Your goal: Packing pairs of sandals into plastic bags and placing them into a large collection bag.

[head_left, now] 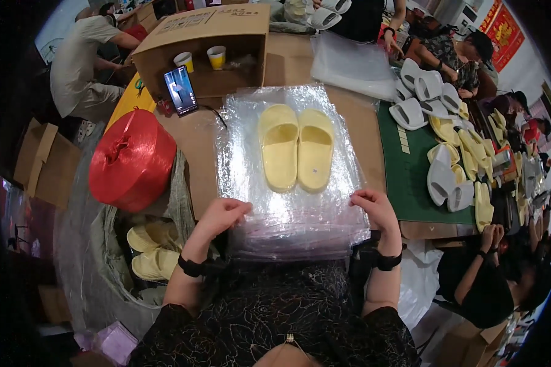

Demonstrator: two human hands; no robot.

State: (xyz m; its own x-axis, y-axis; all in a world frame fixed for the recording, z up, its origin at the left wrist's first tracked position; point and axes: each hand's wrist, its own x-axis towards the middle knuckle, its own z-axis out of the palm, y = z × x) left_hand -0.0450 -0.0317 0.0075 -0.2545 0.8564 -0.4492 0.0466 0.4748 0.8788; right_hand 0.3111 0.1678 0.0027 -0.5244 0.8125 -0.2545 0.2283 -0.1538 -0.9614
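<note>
Pair of yellow slippers [296,147] lying side by side, touching, on a stack of clear plastic bags [288,214] on the table [199,147]. Left hand [222,214] and right hand [374,208] pinch the stack's near corners, fingers curled. Red twine spool [131,158] at left.

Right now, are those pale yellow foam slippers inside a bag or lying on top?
On top: the pale yellow foam slippers lie side by side, uncovered, on the stack of clear plastic bags.

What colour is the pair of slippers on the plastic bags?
Pale yellow slippers, clearest in the head view.
</note>
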